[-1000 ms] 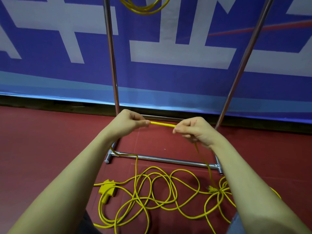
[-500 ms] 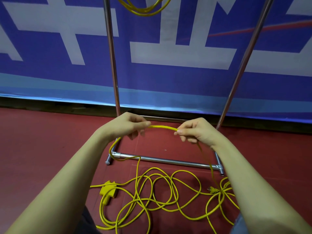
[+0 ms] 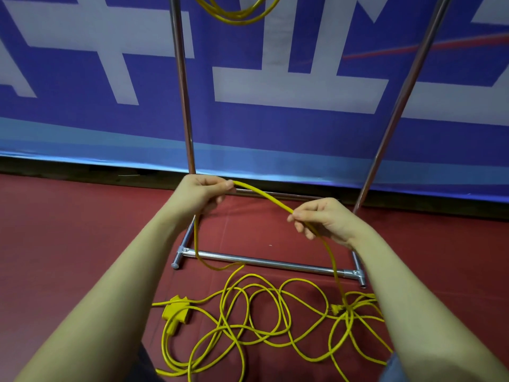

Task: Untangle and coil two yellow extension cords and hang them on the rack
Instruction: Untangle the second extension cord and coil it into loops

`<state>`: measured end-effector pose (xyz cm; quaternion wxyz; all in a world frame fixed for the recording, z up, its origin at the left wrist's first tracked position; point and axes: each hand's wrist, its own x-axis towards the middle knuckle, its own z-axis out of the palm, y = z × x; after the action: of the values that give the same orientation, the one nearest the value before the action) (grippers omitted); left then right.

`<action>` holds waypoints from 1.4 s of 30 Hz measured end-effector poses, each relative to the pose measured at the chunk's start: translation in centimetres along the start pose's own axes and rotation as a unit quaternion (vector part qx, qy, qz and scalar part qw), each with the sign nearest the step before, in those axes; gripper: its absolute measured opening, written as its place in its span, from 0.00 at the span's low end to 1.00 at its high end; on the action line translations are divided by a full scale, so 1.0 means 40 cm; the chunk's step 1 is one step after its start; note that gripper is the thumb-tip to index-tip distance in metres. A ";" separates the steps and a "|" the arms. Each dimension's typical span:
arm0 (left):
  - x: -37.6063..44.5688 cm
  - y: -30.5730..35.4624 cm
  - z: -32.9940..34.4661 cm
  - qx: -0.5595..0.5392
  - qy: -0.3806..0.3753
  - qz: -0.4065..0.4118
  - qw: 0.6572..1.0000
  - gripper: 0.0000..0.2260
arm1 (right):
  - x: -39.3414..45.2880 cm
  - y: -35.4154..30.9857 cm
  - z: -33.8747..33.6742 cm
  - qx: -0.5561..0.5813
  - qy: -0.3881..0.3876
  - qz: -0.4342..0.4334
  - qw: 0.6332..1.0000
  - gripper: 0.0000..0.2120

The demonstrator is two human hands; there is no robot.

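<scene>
In front of a chrome rack (image 3: 264, 262) standing on a dark red floor (image 3: 68, 244), two bare forearms reach forward from the bottom of the view. The left hand (image 3: 202, 194) is raised just in front of the rack's left upright, its fingers (image 3: 220, 186) curled and pinching a yellow extension cord (image 3: 264, 195) between thumb and forefinger. The right hand (image 3: 325, 219) sits a little lower, between the rack's two uprights and nearer the right one, its fingers (image 3: 301, 216) also curled around the same cord. Between the hands the cord arches in a short curve.

From the left hand the cord drops in a loop that crosses the rack's bottom bar and joins a loose tangle on the floor just in front of the rack. From the right hand it falls to a knotted bunch near the rack's right foot, where a small yellow plug (image 3: 336, 308) lies. A yellow socket block (image 3: 176, 312) rests on the floor near the rack's left foot, at the edge of the tangle.

High up between the rack's uprights, at the top edge of the view, a second yellow cord (image 3: 237, 16) hangs in coiled loops. Behind the rack stretches a blue banner (image 3: 82, 119) with large white shapes.
</scene>
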<state>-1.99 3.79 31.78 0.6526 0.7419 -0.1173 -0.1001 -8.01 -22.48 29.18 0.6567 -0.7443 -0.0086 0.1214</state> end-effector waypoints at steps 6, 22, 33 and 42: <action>-0.001 -0.022 -0.054 0.037 0.001 -0.051 0.998 0.13 | 0.003 0.018 -0.022 -0.049 0.035 0.003 0.998 0.07; -0.032 0.019 0.096 0.095 -0.148 0.019 0.984 0.10 | -0.003 -0.075 0.039 -0.056 0.052 -0.086 0.993 0.07; 0.000 0.000 -0.033 -0.047 0.078 0.024 0.996 0.09 | -0.015 0.005 -0.026 -0.066 0.048 -0.035 0.996 0.11; -0.022 0.006 -0.038 -0.040 -0.023 -0.078 0.996 0.11 | -0.034 -0.058 -0.048 0.102 0.155 -0.138 0.973 0.09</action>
<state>-2.37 5.48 32.21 0.6688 0.7197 -0.0702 -0.1724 -8.60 -24.27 31.89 0.7332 -0.6744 0.0027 -0.0869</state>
